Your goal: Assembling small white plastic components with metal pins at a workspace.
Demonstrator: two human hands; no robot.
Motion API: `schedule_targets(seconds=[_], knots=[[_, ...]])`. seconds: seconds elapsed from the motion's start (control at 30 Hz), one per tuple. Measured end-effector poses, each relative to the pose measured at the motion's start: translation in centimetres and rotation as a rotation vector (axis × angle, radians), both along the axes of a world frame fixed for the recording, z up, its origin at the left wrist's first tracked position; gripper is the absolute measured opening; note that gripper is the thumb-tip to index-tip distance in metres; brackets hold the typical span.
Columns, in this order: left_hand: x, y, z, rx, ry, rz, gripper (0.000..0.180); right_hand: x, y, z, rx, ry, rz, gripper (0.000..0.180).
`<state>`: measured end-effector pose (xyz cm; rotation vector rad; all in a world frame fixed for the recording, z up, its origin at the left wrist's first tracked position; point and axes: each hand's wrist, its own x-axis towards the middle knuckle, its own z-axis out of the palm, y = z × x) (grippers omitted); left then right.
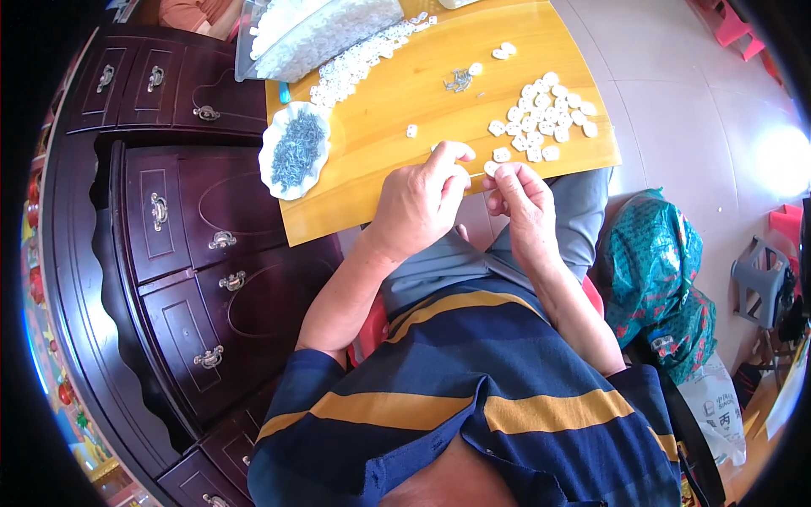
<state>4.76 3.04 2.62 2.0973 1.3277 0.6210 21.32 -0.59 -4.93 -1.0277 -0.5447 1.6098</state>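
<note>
My left hand (422,198) and my right hand (519,203) meet at the near edge of a yellow wooden table (397,110). Both pinch a small white plastic piece (490,169) between their fingertips, with a thin metal pin between the hands. A heap of small white plastic pieces (545,114) lies just beyond my right hand. One lone white piece (411,131) sits past my left hand. A white scalloped dish of small grey metal pins (296,150) stands at the table's left corner.
A clear plastic bag of white pieces (317,29) spills a trail across the table's far left. A small metal cluster (459,80) lies mid-table. A dark wooden drawer cabinet (177,245) stands to my left. A green patterned bag (659,279) and grey stool (760,279) are on the right.
</note>
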Motion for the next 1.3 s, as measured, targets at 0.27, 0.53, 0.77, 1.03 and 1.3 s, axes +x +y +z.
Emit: schedule_targets(seconds=[0.27,0.53,0.77,1.03,1.3], knots=[[0.0,0.0,-0.2,-0.005,0.033,0.002,0.016,-0.1,-0.1,0.4,-0.016,0.032,0.005,0.019],[0.1,0.2,-0.1,-0.012,0.03,0.003,0.016,-0.2,-0.1,0.1,-0.006,0.018,0.021,0.018],[0.7,0.1,0.1,-0.032,0.077,-0.022,0.015,-0.4,-0.2,-0.4,0.048,-0.033,0.034,0.02],[-0.3,1.3,0.5,-0.093,0.103,-0.124,0.019,-0.3,-0.5,-0.9,-0.06,0.023,0.121,0.021],[0.1,1.4,1.3,-0.234,0.032,-0.073,0.019,-0.3,-0.2,-0.1,-0.061,0.046,0.049,0.02]])
